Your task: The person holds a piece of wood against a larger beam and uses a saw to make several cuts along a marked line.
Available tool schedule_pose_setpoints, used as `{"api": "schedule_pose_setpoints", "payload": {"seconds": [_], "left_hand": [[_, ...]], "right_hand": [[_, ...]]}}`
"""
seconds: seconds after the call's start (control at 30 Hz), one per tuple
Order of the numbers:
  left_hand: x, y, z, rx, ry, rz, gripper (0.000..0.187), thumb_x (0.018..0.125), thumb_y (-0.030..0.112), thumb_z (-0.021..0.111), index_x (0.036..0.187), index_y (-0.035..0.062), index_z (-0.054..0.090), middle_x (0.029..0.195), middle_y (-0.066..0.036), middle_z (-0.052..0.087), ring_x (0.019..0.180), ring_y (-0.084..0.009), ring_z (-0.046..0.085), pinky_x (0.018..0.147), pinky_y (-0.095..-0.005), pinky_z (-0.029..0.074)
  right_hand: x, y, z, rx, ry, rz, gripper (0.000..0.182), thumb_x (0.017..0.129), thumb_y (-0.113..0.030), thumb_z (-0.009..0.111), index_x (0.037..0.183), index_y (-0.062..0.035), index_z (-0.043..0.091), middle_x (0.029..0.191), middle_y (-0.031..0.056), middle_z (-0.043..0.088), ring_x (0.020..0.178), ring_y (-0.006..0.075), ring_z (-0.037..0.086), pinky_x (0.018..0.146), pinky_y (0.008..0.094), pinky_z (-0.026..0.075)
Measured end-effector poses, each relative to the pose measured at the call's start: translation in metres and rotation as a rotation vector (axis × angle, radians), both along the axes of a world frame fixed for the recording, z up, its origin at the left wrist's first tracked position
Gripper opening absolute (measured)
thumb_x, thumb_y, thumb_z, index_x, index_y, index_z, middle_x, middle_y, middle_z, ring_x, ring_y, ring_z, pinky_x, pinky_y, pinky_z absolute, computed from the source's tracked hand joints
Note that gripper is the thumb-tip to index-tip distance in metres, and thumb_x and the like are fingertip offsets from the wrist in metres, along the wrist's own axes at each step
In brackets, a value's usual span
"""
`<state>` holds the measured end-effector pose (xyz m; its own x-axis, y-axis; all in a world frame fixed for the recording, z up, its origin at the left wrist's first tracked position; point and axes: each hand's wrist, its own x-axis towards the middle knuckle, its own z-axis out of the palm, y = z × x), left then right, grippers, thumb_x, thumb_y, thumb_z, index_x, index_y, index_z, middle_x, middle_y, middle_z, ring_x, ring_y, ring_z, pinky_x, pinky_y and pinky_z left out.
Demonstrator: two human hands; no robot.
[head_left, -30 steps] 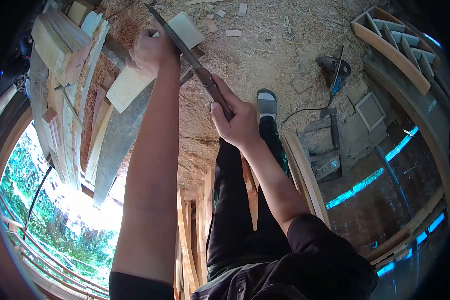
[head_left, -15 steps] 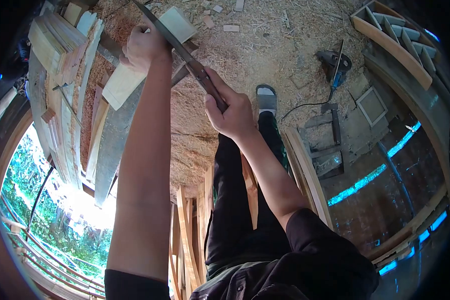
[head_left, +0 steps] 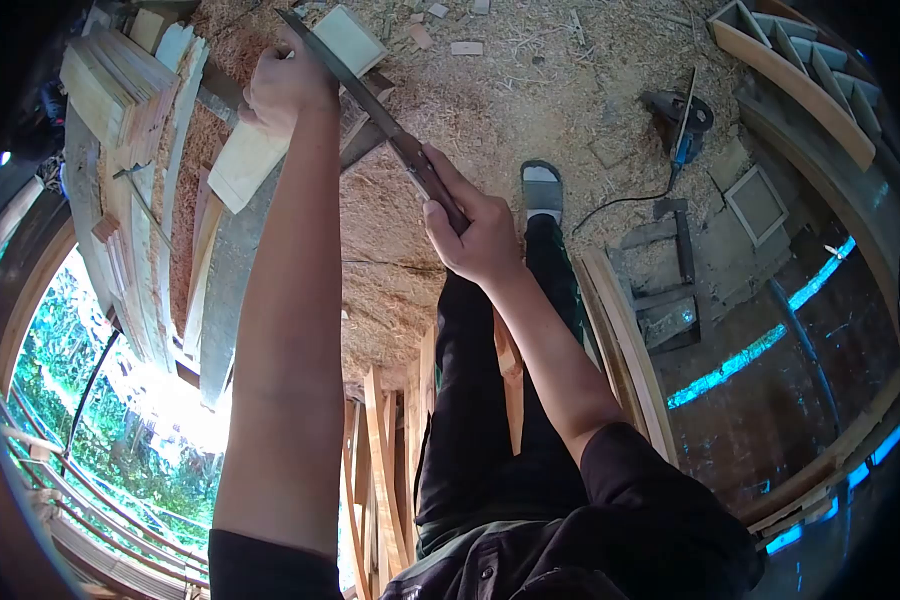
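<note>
My right hand (head_left: 480,240) is wrapped round the brown wooden handle of a handsaw (head_left: 355,85). Its long, narrow dark blade slants up and left, its far end beside my left hand; the teeth cannot be made out. Curled fingers close my left hand (head_left: 288,85) over a pale wooden board (head_left: 245,165), whose near end juts out below the wrist. Part of the grip is hidden by the hand itself. Just beyond the blade shows a pale square-ended wood piece (head_left: 345,40); whether it belongs to the same board is hidden.
Stacked planks (head_left: 120,90) stand at the left. Sawdust and offcuts (head_left: 467,48) cover the floor. At the right lie a corded power saw (head_left: 680,120), a hammer (head_left: 682,240), a small wooden frame (head_left: 756,205) and a compartmented wooden piece (head_left: 795,80). Long strips (head_left: 625,340) lie beside my leg.
The handsaw and my right hand have shifted slightly down and right, drawing the blade back a little past my left hand. My left hand stays on the board. The view has shifted slightly.
</note>
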<state>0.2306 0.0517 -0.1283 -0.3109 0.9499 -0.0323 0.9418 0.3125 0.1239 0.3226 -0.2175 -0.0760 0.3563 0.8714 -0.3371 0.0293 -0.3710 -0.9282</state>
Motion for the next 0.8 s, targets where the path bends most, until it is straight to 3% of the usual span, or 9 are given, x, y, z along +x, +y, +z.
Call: {"api": "schedule_pose_setpoints", "payload": {"seconds": [0.2, 0.27, 0.33, 0.4, 0.43, 0.47, 0.7, 0.77, 0.8], "left_hand": [[-0.004, -0.004, -0.002, -0.014, 0.063, -0.044, 0.056, 0.099, 0.063, 0.051, 0.121, 0.0219, 0.082, 0.115, -0.011, 0.080, 0.119, -0.0318, 0.069, 0.110, -0.0418, 0.036], [-0.005, -0.002, -0.008, 0.072, 0.074, -0.037, 0.067, 0.101, 0.070, 0.045, 0.105, 0.0176, 0.086, 0.104, -0.010, 0.081, 0.113, -0.0288, 0.068, 0.116, -0.0449, 0.032], [-0.004, -0.001, -0.004, 0.032, 0.072, -0.033, 0.058, 0.098, 0.065, 0.051, 0.114, 0.0206, 0.084, 0.109, -0.011, 0.081, 0.115, -0.0292, 0.069, 0.111, -0.0439, 0.035], [-0.004, -0.002, -0.004, -0.009, 0.069, -0.025, 0.053, 0.095, 0.061, 0.057, 0.124, 0.0236, 0.081, 0.113, -0.011, 0.081, 0.117, -0.0295, 0.070, 0.107, -0.0428, 0.038], [-0.005, -0.002, -0.006, 0.029, 0.063, -0.038, 0.058, 0.098, 0.066, 0.051, 0.113, 0.0205, 0.083, 0.109, -0.011, 0.081, 0.115, -0.0292, 0.069, 0.111, -0.0440, 0.035], [-0.006, -0.003, -0.008, 0.065, 0.057, -0.050, 0.067, 0.101, 0.070, 0.045, 0.102, 0.0173, 0.086, 0.104, -0.011, 0.081, 0.113, -0.0289, 0.068, 0.114, -0.0451, 0.033], [-0.001, -0.003, -0.004, 0.098, 0.005, -0.028, 0.066, 0.100, 0.070, 0.047, 0.099, 0.0169, 0.086, 0.104, -0.012, 0.081, 0.114, -0.0298, 0.068, 0.116, -0.0469, 0.033], [-0.001, -0.003, -0.003, 0.063, 0.065, -0.015, 0.067, 0.099, 0.073, 0.047, 0.125, 0.0219, 0.081, 0.114, -0.014, 0.080, 0.121, -0.0317, 0.069, 0.113, -0.0440, 0.035], [-0.001, -0.004, -0.004, 0.063, 0.064, -0.012, 0.067, 0.099, 0.073, 0.047, 0.125, 0.0219, 0.081, 0.114, -0.014, 0.080, 0.121, -0.0317, 0.069, 0.113, -0.0440, 0.035]], "right_hand": [[-0.001, 0.006, -0.005, 0.025, -0.038, -0.003, 0.063, 0.094, -0.026, 0.070, 0.155, -0.0157, 0.058, 0.068, 0.0111, 0.071, 0.057, 0.0269, 0.071, 0.060, 0.0409, 0.058], [-0.001, 0.001, -0.006, 0.049, -0.051, -0.016, 0.063, 0.094, -0.026, 0.070, 0.155, -0.0148, 0.058, 0.067, 0.0109, 0.070, 0.056, 0.0268, 0.071, 0.060, 0.0409, 0.058], [0.000, -0.007, -0.004, 0.041, -0.018, -0.004, 0.060, 0.097, -0.021, 0.067, 0.156, -0.0142, 0.057, 0.071, 0.0087, 0.069, 0.056, 0.0126, 0.060, 0.062, 0.0317, 0.053], [-0.004, -0.002, -0.006, 0.035, -0.015, -0.016, 0.062, 0.096, -0.023, 0.068, 0.156, -0.0147, 0.057, 0.070, 0.0097, 0.070, 0.056, 0.0195, 0.065, 0.061, 0.0358, 0.055], [-0.004, 0.001, -0.006, 0.031, -0.013, -0.026, 0.064, 0.094, -0.025, 0.070, 0.156, -0.0151, 0.058, 0.069, 0.0107, 0.071, 0.056, 0.0264, 0.070, 0.060, 0.0400, 0.058], [-0.002, 0.003, -0.005, 0.031, -0.012, -0.024, 0.064, 0.094, -0.025, 0.070, 0.156, -0.0151, 0.058, 0.069, 0.0107, 0.071, 0.056, 0.0264, 0.070, 0.060, 0.0400, 0.058], [-0.002, -0.011, 0.002, -0.012, -0.011, -0.005, 0.063, 0.094, -0.025, 0.069, 0.156, -0.0146, 0.058, 0.067, 0.0104, 0.069, 0.053, 0.0259, 0.068, 0.059, 0.0395, 0.057], [-0.002, -0.006, 0.001, -0.018, -0.007, 0.000, 0.063, 0.095, -0.025, 0.069, 0.156, -0.0144, 0.057, 0.066, 0.0104, 0.068, 0.053, 0.0260, 0.067, 0.059, 0.0395, 0.057], [-0.002, 0.002, -0.001, -0.026, 0.001, 0.004, 0.063, 0.095, -0.025, 0.069, 0.156, -0.0160, 0.057, 0.068, 0.0101, 0.069, 0.053, 0.0258, 0.067, 0.059, 0.0396, 0.057]]}}
